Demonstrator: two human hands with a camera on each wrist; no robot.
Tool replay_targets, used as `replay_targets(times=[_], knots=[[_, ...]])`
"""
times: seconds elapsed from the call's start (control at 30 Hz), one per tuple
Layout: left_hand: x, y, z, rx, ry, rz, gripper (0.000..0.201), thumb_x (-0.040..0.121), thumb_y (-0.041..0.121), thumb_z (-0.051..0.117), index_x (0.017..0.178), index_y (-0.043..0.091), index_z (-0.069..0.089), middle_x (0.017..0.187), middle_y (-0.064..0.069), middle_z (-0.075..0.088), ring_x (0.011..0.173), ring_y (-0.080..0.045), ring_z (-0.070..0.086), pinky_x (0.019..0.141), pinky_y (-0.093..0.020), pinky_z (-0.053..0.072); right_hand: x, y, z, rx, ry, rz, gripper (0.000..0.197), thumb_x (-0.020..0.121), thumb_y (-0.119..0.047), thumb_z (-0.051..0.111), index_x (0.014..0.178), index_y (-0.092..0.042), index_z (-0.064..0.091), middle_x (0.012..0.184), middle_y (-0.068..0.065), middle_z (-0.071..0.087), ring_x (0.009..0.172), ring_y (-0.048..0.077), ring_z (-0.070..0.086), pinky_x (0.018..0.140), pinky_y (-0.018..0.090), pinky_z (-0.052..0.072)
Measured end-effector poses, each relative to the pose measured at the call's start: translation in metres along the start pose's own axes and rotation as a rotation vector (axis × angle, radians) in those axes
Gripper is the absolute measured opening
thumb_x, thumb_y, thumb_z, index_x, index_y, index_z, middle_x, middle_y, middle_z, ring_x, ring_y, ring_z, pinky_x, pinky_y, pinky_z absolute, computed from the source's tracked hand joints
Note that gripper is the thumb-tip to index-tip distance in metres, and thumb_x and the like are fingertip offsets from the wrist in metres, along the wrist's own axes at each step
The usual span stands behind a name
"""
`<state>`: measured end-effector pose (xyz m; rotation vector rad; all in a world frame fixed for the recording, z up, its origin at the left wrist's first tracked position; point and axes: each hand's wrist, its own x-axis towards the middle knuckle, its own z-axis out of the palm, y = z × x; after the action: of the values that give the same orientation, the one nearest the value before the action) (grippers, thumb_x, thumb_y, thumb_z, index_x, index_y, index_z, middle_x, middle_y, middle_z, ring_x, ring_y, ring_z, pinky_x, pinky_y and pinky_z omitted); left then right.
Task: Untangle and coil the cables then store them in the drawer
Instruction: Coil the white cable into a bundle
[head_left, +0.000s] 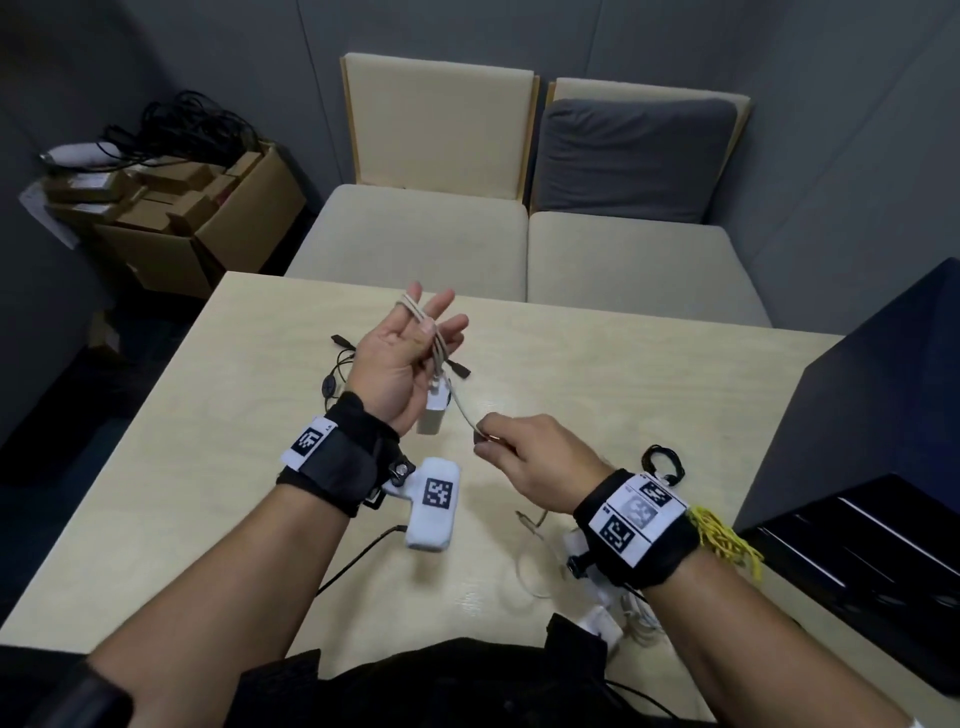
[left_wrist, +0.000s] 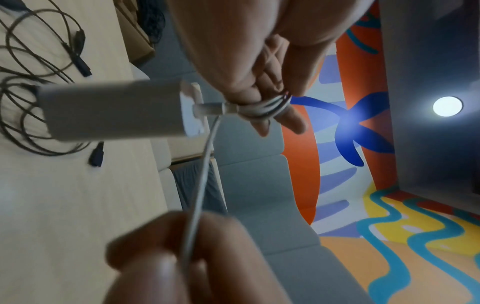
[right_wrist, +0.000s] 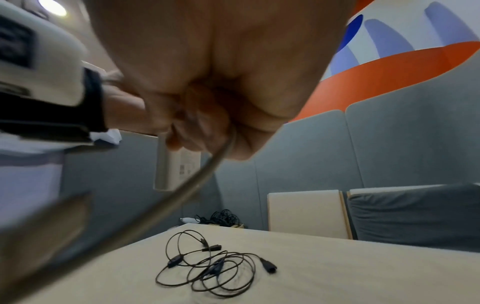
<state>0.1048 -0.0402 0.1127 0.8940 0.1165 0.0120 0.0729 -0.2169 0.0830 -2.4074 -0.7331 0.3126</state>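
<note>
The white cable (head_left: 435, 343) is wound in several loops around the raised fingers of the left hand (head_left: 400, 364), which is held palm-up above the surface (head_left: 649, 374). A white adapter (head_left: 432, 415) hangs from the cable's plug just below that hand. The free length of the cable is drawn taut from the adapter to the right hand (head_left: 530, 457), where it is pinched between curled fingers. A tangled black cable (right_wrist: 210, 269) lies on the surface beyond the adapter; a dark drawer unit (head_left: 872, 499) is seen to its right
</note>
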Motion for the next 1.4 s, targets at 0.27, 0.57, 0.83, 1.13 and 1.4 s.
replay_targets(times=[0.27, 0.57, 0.83, 1.13, 1.4], knots=[[0.004, -0.006, -0.011, 0.488, 0.026, 0.103, 0.049, 0.097, -0.003, 0.042, 0.143, 0.01, 0.032, 0.129, -0.006, 0.054, 0.099, -0.018, 0.065, 0.086, -0.021, 0.052, -0.006, 0.0, -0.008, 0.102, 0.035, 0.012, 0.017, 0.093, -0.016, 0.054, 0.109, -0.02, 0.06, 0.058, -0.013, 0.046, 0.061, -0.002, 0.048, 0.06, 0.013, 0.033], [-0.012, -0.015, -0.019, 1.283, -0.356, -0.064, 0.024, 0.095, 0.002, 0.043, 0.086, 0.017, 0.06, 0.101, 0.002, 0.067, 0.06, -0.007, 0.058, 0.064, -0.021, 0.049, -0.001, -0.003, -0.045, 0.247, 0.383, 0.004, 0.009, 0.091, -0.009, 0.059, 0.09, -0.013, 0.067, 0.056, -0.018, 0.051, 0.056, 0.002, 0.047, 0.055, 0.01, 0.034], [-0.024, -0.006, -0.004, 0.738, -0.469, -0.354, 0.022, 0.086, 0.016, 0.042, 0.086, 0.004, 0.06, 0.051, -0.002, 0.038, 0.049, -0.015, 0.028, 0.054, -0.031, 0.018, 0.015, 0.015, -0.066, -0.096, 0.427, -0.06, 0.017, 0.09, -0.031, 0.058, 0.087, -0.015, 0.062, 0.075, -0.01, 0.056, 0.067, 0.014, 0.05, 0.064, 0.036, 0.048], [-0.021, 0.003, -0.002, 0.312, -0.412, -0.4, 0.02, 0.088, 0.012, 0.037, 0.083, 0.003, 0.055, 0.047, 0.002, 0.033, 0.048, -0.013, 0.015, 0.049, -0.027, 0.02, 0.025, 0.023, -0.051, -0.121, 0.445, -0.068, 0.036, 0.095, -0.043, 0.038, 0.089, -0.014, 0.058, 0.085, 0.001, 0.058, 0.074, 0.028, 0.055, 0.063, 0.044, 0.05], [-0.02, 0.006, -0.003, -0.012, -0.276, -0.277, 0.017, 0.092, 0.016, 0.035, 0.092, 0.008, 0.049, 0.054, 0.007, 0.04, 0.045, -0.007, 0.034, 0.053, -0.02, 0.038, 0.014, 0.03, -0.029, 0.006, 0.158, 0.155, 0.011, 0.098, -0.03, 0.045, 0.089, -0.024, 0.047, 0.073, -0.001, 0.059, 0.063, 0.018, 0.065, 0.071, 0.041, 0.052]])
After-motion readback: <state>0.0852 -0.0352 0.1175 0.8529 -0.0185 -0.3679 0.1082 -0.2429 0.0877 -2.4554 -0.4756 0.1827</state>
